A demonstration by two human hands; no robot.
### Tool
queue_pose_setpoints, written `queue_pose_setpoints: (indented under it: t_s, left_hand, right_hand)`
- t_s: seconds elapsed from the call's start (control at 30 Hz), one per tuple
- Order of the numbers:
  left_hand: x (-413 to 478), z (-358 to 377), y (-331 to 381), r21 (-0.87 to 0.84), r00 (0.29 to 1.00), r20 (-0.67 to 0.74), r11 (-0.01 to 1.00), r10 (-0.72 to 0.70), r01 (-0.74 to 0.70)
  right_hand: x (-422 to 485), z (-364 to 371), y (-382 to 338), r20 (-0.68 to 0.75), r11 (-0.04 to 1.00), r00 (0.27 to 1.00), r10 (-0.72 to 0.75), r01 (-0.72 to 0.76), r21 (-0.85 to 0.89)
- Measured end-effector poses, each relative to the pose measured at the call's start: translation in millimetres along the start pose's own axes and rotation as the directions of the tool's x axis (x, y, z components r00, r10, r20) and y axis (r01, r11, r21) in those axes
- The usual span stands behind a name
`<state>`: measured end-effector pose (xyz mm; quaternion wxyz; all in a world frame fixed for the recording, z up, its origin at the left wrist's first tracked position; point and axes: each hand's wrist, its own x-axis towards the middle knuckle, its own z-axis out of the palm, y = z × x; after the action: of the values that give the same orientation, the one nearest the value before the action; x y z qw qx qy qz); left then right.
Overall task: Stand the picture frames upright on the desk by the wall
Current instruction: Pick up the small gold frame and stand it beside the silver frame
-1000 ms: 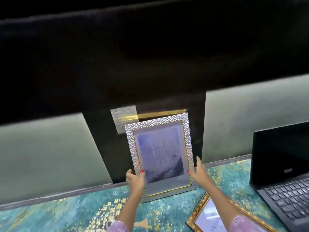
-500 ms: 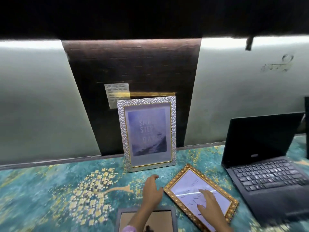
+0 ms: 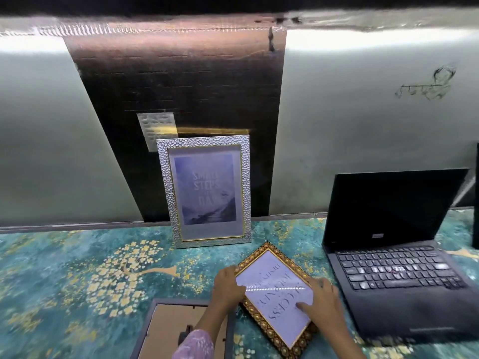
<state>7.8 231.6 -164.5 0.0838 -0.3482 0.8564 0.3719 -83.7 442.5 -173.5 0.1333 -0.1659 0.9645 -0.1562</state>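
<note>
On our left at the near edge, a grey frame (image 3: pixel 168 330) lies face down on the surface (image 3: pixel 77 268), its brown backing up; which way its long axis runs we cannot tell, since the view cuts it off. Behind it the silver frame (image 3: pixel 207 191) stands upright with its long axis vertical, leaning back on the dark wall panel (image 3: pixel 181 86), its print facing us. Right of centre the gold frame (image 3: pixel 277 299) lies flat and face up, its long axis running diagonally from far left to near right, its lettering upside down to us. An open laptop (image 3: pixel 394 255) sits at the right.

Half a second ago our left hand (image 3: pixel 228 288) hovered just short of the gold frame; now its fingers curl over the frame's left edge, gripping it. Our right hand (image 3: pixel 321 299) has slid from the glass toward the right edge, palm down, fingers spread, one fingertip pressing the glass; it is open, not clasping. The frame itself has barely shifted. Both forearms reach in from the bottom edge, the left in a pink sleeve (image 3: pixel 194 345).
</note>
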Motion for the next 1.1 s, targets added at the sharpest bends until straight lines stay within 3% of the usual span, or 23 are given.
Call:
queue_pose_setpoints:
  t_s: [0.17,0.3,0.43,0.57,0.77,0.87,1.0,1.07,1.1]
  left_hand:
    - [1,4,9,0.069,0.996,-0.006,0.993,-0.093,0.093]
    - [6,10,22,0.018,0.981,-0.019,0.981,-0.192,0.192]
    - [13,10,27,-0.049,0.951,-0.111,0.957,-0.289,0.285]
    - [27,10,18,0.085,0.926,-0.019,0.922,-0.377,0.377]
    - [26,-17,40,0.049,0.971,0.017,0.97,-0.239,0.238]
    - [32,-40,55,-0.278,0.993,0.011,0.953,-0.122,0.12]
    - [35,-74,62,-0.589,0.995,-0.062,0.808,-0.077,0.025]
    - [37,-84,59,-0.743,0.989,-0.115,0.669,-0.093,-0.024]
    - [38,-86,58,-0.809,0.986,-0.13,0.586,-0.105,-0.044]
  right_hand:
    - [9,0,4,0.045,0.997,0.998,0.042,-0.039,-0.064]
    - [18,-10,2,0.07,0.995,0.993,0.093,-0.09,-0.043]
    - [25,-3,-9,-0.009,1.0,1.0,-0.018,0.018,0.007]
    - [24,2,-19,-0.028,0.999,0.999,-0.038,0.038,0.019]
    - [34,-10,-9,-0.066,0.973,0.997,-0.03,0.044,0.227]
    - [42,-27,0,-0.187,0.943,0.981,0.045,0.02,0.334]
    - [48,-46,12,-0.169,0.767,0.972,0.164,-0.018,0.641]
    - [48,-56,11,-0.091,0.572,0.984,0.15,-0.011,0.82]
    - [46,-64,6,-0.042,0.413,0.992,0.119,-0.011,0.911]
